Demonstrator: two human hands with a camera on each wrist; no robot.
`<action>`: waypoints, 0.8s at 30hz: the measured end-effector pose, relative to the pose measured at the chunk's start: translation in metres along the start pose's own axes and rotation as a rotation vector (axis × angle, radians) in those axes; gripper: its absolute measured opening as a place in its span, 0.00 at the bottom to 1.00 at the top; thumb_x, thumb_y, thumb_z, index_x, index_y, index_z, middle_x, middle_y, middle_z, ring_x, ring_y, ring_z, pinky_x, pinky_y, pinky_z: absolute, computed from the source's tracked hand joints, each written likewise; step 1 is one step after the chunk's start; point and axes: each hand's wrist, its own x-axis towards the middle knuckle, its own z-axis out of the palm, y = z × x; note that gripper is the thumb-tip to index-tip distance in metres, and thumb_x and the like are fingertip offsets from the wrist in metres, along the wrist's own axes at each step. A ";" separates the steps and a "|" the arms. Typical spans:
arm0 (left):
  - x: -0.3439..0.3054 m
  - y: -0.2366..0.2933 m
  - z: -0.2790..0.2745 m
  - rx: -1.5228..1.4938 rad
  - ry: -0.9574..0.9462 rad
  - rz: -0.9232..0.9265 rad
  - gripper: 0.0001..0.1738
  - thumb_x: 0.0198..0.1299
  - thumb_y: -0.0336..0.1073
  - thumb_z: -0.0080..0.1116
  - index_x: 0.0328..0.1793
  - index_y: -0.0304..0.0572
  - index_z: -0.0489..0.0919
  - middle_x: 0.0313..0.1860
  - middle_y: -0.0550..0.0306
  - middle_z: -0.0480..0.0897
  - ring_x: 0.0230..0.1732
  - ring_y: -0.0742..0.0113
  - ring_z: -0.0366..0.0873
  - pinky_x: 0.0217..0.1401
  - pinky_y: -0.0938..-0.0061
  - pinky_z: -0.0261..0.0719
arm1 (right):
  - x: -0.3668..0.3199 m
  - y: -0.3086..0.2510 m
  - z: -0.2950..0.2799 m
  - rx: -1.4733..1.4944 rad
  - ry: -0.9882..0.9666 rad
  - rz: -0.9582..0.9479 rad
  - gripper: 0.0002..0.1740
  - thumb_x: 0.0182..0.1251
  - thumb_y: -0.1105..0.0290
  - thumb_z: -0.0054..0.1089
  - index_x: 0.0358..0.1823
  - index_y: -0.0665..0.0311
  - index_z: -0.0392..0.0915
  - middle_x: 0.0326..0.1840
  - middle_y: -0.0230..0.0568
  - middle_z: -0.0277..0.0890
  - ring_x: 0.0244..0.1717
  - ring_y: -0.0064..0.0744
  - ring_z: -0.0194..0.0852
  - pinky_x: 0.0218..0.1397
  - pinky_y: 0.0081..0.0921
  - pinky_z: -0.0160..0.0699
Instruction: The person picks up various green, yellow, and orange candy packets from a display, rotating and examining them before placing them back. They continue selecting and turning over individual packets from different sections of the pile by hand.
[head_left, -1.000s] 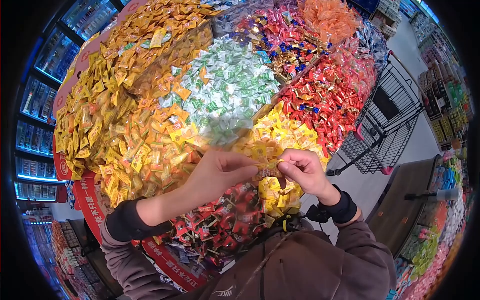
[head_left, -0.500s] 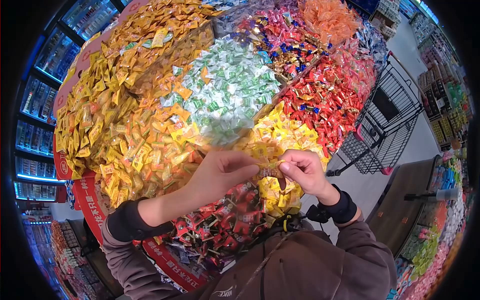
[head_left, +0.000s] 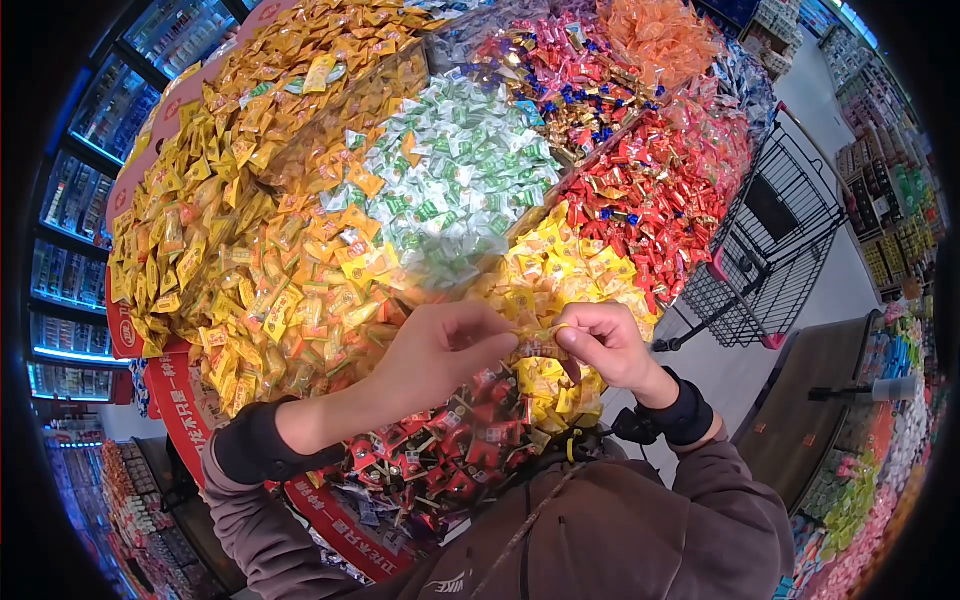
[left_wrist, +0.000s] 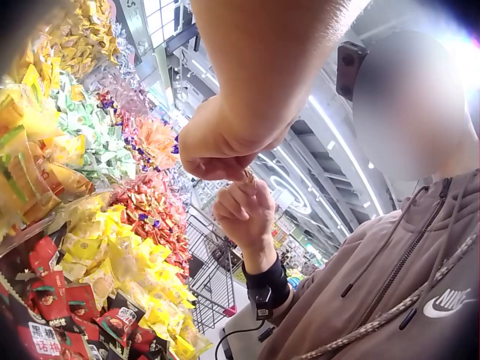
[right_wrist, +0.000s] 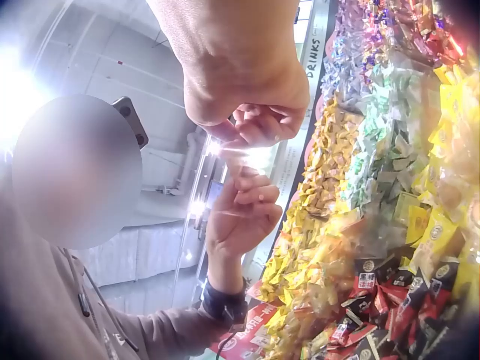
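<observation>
Your left hand (head_left: 440, 345) and right hand (head_left: 612, 345) are close together, each pinching one end of a small wrapped candy (head_left: 540, 344). It is held up on your side of the green-and-white candy pile (head_left: 455, 165); the shopping cart (head_left: 775, 235) stands right of that pile.

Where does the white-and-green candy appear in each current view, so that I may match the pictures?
Head: white-and-green candy, upper centre.
Left wrist: white-and-green candy, upper left.
Right wrist: white-and-green candy, upper right.
Shared landmark: red-and-black packets, in the lower half throughout.
</observation>
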 end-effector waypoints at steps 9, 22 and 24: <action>-0.001 0.002 -0.001 0.000 0.006 0.013 0.09 0.57 0.34 0.54 0.37 0.35 0.77 0.24 0.68 0.75 0.26 0.85 0.68 0.29 0.86 0.66 | 0.001 -0.001 0.000 0.010 0.013 0.012 0.13 0.65 0.72 0.44 0.22 0.68 0.70 0.15 0.30 0.69 0.17 0.14 0.66 0.21 0.14 0.61; 0.000 0.004 -0.001 0.009 0.026 0.019 0.10 0.58 0.35 0.53 0.39 0.35 0.77 0.23 0.69 0.74 0.24 0.86 0.66 0.26 0.86 0.64 | 0.003 -0.002 -0.001 -0.085 0.052 -0.048 0.12 0.64 0.74 0.45 0.21 0.68 0.70 0.13 0.30 0.69 0.17 0.15 0.65 0.22 0.15 0.61; -0.001 0.005 -0.001 0.010 0.024 0.012 0.10 0.58 0.35 0.53 0.39 0.35 0.77 0.23 0.69 0.74 0.23 0.85 0.67 0.25 0.87 0.64 | 0.003 -0.001 -0.001 -0.097 0.044 -0.053 0.12 0.64 0.74 0.45 0.21 0.68 0.70 0.13 0.30 0.69 0.16 0.15 0.65 0.22 0.15 0.61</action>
